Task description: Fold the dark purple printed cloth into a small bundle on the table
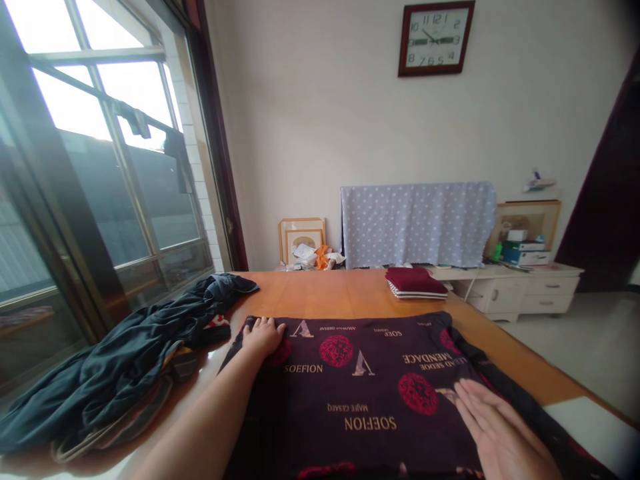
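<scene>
A dark purple printed garment with gold lettering and red round motifs lies spread on the wooden table; what kind of garment it is does not show. At its far left corner, my left hand rests flat on the cloth with the fingers stretched out. My right hand is over the right side of the cloth, its fingers straight and held side by side, with nothing in it. Whether it touches the fabric I cannot tell. The garment's near edge runs out of view.
Dark crumpled clothes are heaped along the table's left side. A folded stack of cloth, maroon on top, sits near the far right edge of the wooden table. Beyond stand a white cabinet and a dotted cloth cover.
</scene>
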Demonstrator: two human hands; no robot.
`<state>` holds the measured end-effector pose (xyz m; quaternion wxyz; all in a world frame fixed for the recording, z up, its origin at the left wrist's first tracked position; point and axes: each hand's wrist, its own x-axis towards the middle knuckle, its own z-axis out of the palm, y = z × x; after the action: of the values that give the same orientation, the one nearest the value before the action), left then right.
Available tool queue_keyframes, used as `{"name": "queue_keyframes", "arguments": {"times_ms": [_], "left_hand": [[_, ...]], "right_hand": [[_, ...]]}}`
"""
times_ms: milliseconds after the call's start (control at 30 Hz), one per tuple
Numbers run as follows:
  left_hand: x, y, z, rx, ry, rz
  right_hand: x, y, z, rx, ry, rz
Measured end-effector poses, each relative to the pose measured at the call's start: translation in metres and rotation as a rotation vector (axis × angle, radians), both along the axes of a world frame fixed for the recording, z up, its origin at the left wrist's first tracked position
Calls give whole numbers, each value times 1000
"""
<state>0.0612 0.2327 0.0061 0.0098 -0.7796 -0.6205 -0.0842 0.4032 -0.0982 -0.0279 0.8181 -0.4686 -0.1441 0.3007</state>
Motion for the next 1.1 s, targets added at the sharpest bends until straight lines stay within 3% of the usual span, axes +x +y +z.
{"name": "queue_keyframes", "arguments": {"times_ms": [433,533,600,800,933,1100], "left_hand": [[-11,22,-13,-44,-12,168],[0,18,-10,-23,-10,185],[19,8,-5,27,-11,100],[93,-38,-6,3,-2,-406],[112,-49,-13,-125,23,-435],[124,-48,1,-166,69,-423]], "right_hand": [[-2,2,0,36,-8,5],[-5,2,1,59,-22,3],[-6,2,2,63,-28,3],[-5,3,3,60,-22,-2],[-5,5,2,65,-14,-8],[-8,3,5,61,0,-5]]}}
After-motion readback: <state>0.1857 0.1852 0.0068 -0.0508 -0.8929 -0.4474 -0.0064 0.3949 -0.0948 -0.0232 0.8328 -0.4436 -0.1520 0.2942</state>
